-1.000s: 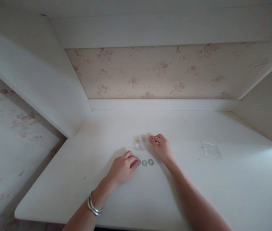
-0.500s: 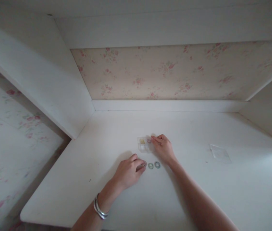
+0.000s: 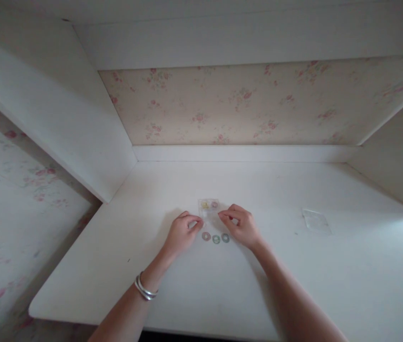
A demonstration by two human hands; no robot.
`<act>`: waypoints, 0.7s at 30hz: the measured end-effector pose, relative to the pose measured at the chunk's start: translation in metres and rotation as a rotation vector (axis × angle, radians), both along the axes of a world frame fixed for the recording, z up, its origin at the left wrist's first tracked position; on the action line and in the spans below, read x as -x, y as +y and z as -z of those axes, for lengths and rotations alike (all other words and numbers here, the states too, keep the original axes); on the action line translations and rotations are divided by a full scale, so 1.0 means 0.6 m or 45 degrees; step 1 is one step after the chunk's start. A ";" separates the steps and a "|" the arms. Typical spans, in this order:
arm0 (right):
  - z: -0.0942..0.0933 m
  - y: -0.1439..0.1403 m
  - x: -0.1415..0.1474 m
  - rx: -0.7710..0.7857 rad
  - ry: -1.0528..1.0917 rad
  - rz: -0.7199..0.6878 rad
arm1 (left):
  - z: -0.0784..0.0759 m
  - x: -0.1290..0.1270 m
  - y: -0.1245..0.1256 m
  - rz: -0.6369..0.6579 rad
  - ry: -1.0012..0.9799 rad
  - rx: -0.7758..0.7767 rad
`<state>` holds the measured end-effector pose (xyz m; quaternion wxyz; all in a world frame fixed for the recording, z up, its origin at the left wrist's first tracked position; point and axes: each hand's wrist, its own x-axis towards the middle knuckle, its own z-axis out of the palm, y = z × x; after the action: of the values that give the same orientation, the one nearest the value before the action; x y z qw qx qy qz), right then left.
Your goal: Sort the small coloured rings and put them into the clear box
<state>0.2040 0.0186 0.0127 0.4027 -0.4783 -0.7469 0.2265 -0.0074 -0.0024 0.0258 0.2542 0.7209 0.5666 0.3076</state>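
A small clear plastic box (image 3: 208, 210) with compartments lies on the white table. Yellow coiled bits (image 3: 205, 205) and a pinkish-purple coil (image 3: 215, 204) show in its far compartments. At its near left corner, the thumb and fingers of my left hand (image 3: 183, 232) are pinched on the edge. My right hand (image 3: 240, 226) is likewise closed at the box's right edge, thumb against forefinger. Just below, three flat coiled rings lie in a row: a pink ring (image 3: 206, 236), a green ring (image 3: 216, 239) and a grey-green ring (image 3: 225, 238).
A clear square plastic lid (image 3: 316, 221) rests farther right on the white table (image 3: 201, 285). Panels (image 3: 62, 104) enclose the table at left and right, with floral wallpaper (image 3: 223, 104) behind. A small dark speck (image 3: 129, 260) lies to the left.
My left hand has let go of the pink ring, now beside the green one, and moved up to the box's corner. My right hand has slid down along the box's right side.
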 end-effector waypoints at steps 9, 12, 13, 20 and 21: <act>-0.022 -0.029 0.027 -0.174 -0.506 -0.444 | -0.007 -0.041 0.080 -0.047 0.083 -0.112; -0.017 -0.029 0.028 -0.223 -0.585 -0.441 | -0.006 -0.058 0.100 -0.020 0.133 -0.132; -0.016 -0.029 0.027 -0.236 -0.599 -0.441 | -0.004 -0.063 0.107 -0.020 0.155 -0.126; -0.019 -0.030 0.028 -0.218 -0.620 -0.446 | 0.015 -0.079 0.134 -0.037 0.258 -0.060; -0.019 -0.030 0.028 -0.204 -0.614 -0.445 | 0.016 -0.079 0.135 -0.032 0.256 -0.056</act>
<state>0.1872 0.0006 0.0241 0.2053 -0.3491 -0.9074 0.1128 0.0400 0.0785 0.0162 0.1762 0.7465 0.5914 0.2491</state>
